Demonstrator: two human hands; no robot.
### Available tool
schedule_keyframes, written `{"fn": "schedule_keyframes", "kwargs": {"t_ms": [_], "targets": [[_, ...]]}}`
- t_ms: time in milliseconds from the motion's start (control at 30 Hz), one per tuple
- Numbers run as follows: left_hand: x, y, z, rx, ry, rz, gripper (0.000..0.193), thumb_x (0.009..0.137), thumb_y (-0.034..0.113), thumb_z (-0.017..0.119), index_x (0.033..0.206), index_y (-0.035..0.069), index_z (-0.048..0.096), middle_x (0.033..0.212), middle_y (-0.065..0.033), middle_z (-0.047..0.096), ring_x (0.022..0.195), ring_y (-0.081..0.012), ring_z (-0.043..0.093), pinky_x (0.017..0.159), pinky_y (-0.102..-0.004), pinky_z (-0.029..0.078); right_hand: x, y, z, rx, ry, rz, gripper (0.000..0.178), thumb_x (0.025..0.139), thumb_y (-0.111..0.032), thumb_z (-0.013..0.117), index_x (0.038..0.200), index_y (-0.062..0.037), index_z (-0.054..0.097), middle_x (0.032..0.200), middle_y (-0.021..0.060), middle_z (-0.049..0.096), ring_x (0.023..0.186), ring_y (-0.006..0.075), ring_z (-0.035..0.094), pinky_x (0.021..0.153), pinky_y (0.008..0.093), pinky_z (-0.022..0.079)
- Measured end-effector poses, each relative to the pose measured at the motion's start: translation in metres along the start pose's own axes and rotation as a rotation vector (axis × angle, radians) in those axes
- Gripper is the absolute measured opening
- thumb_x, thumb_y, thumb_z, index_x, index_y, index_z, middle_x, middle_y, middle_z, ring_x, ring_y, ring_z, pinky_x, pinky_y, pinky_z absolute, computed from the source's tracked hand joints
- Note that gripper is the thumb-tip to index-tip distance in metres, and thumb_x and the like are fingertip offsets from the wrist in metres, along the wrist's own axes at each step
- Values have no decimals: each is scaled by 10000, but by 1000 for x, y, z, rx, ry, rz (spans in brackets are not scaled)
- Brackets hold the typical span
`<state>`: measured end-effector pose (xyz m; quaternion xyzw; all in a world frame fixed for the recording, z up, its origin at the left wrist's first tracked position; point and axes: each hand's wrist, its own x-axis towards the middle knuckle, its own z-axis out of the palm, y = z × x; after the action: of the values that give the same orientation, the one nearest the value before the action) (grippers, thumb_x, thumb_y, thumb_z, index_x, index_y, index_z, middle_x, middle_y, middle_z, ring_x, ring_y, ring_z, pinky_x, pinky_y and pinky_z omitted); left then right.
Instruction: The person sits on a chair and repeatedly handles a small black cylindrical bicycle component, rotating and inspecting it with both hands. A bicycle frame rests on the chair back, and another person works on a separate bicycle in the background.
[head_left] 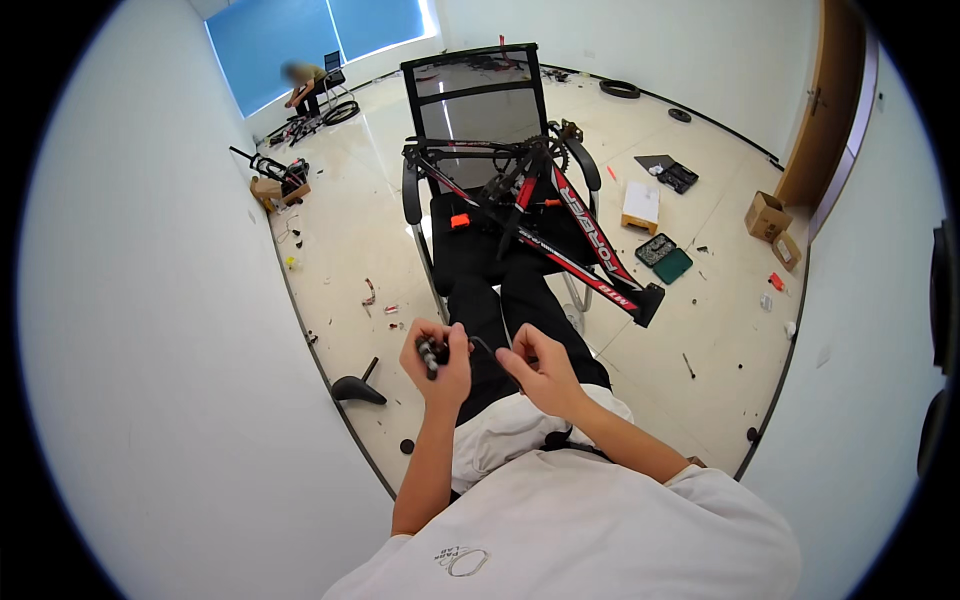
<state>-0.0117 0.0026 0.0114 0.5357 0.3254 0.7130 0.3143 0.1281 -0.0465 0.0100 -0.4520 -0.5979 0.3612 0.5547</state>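
Observation:
My left hand is closed round a small black part with ringed, shiny sections; its exact kind I cannot make out. Between the fingers of my right hand is a thin dark hex key, its bent end reaching toward the part in my left hand. Both hands are held close together above my lap. Just beyond them a black, red and white bicycle frame lies across the seat of a black mesh chair, facing me.
A bicycle saddle lies on the floor at left. To the right are an open green tool case, a white and yellow box and a cardboard box. Small parts are scattered about. Another person sits at the far left beside bicycle parts.

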Motion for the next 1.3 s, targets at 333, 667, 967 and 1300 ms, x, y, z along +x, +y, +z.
{"fn": "schedule_keyframes", "kwargs": {"t_ms": [333,667,967,1300], "targets": [[-15,24,14,-386,-150,-536,220,822,44,594,676,77,434,555,-78,513,410,-137,460,386,-265,366,-13,23,8,34,-4,-151,491,1014,-264,399,598,-10,463,481,66,425,419,156,403,437,328,315],[-21,27,23,-542,-504,-882,201,802,36,625,696,50,455,585,-85,530,420,-150,510,355,-283,359,72,80,-30,489,22,148,422,945,-277,472,575,-102,367,477,-41,293,397,97,254,410,265,195],[-30,-38,21,-321,-274,-1067,151,812,113,581,710,57,486,587,-88,521,423,-170,476,373,-312,349,27,-27,-4,258,-1254,67,478,1003,-428,343,904,-15,562,779,77,645,729,152,653,612,302,537],[-35,4,28,-396,-425,-808,118,823,63,610,783,67,499,582,-81,542,406,-149,501,343,-282,359,87,18,-45,204,-547,174,353,983,-306,476,1130,1,570,1066,80,643,994,156,606,861,282,477]]}}
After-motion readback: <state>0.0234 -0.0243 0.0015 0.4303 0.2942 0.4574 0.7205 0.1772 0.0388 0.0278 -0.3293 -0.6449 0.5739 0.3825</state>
